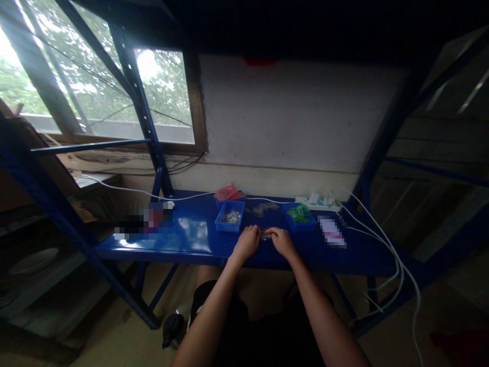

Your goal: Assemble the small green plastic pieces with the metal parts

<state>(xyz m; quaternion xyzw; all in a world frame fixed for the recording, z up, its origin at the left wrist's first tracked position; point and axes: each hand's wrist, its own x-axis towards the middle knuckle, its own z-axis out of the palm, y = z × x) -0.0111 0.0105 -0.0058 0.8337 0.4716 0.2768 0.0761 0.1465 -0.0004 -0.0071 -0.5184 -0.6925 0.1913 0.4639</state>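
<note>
My left hand (249, 241) is closed near the front edge of the blue shelf, its fingers curled down by a small, shiny, see-through packet (265, 236). From the other side my right hand (281, 241) pinches the same packet, which lies low between the two hands and is partly hidden by the fingers. Just beyond the left hand stands a blue bin (230, 216) holding small silvery pieces. A blue bin (300, 218) with green plastic packets is past the right hand. Behind the hands lies a loose heap of small clear packets (264, 208).
Red plastic packets (228, 192) fill another bin at the back. A white power strip (319, 203) with plugs sits at the back right, and white cables (385, 237) hang over the right side. Blue frame posts (143, 112) rise at both sides. Blurred-out items lie left and right.
</note>
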